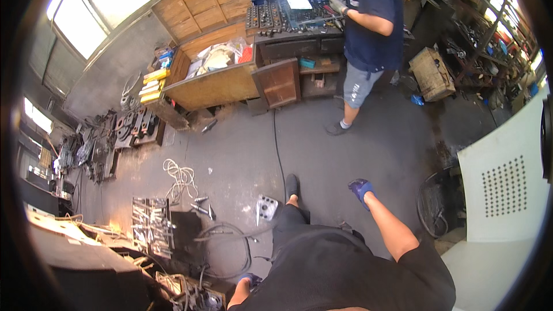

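My right hand (360,190), in a purple-blue glove, hangs over the dark floor on the right of my body. Its fingers are too small and bunched to read, and no held thing shows. Low in the view is my left hand (250,279), also gloved in blue and partly covered by my black shirt (328,265); its fingers are hidden. Nearest to the left hand is a coiled dark hose (249,253) on the floor. A metal block with holes (267,208) lies by my shoe (292,186).
A co-worker (373,23) with gloved hands stands at a workbench (291,46) of tools. Left of it is a wooden bin (216,87). A black cable (278,144) crosses the floor; pale rope (181,178) and a rack of metal parts (152,226) lie left. A white perforated panel (504,187) stands right.
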### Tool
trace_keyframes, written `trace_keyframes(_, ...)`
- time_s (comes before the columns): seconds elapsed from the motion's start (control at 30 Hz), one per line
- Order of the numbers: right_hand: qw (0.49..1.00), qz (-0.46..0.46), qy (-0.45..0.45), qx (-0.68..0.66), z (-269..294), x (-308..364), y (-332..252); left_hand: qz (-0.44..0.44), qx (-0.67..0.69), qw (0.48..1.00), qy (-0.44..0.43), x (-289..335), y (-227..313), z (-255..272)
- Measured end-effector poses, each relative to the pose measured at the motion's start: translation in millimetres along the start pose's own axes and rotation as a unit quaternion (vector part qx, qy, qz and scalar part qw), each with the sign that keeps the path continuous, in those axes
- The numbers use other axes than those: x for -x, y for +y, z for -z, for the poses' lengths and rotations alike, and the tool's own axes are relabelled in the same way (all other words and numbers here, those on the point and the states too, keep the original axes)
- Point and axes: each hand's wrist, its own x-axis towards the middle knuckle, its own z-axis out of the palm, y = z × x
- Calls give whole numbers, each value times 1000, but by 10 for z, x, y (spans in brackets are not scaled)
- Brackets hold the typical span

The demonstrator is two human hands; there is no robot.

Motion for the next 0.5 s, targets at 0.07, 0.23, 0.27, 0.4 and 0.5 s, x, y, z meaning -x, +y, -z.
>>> trace_keyframes(0.07,996,-36,4,-76,92,-394,-584,9,-89,996,-3,-102,202,351)
trace_keyframes(0.23,958,-102,31,-265,-51,-1522,-695,-176,-506,843,35,-1146,1740,2062)
trace_keyframes(0.27,945,-163,20,-284,156,-1491,-1058,-291,-522,802,11,-1129,2256,2477)
trace_keyframes(0.4,965,-139,40,-218,134,-1952,-1344,-84,-403,905,105,-1099,4370,3597)
trace_keyframes(0.5,941,-205,72,-257,604,-2188,-1961,-372,-359,815,262,-657,6033,3803)
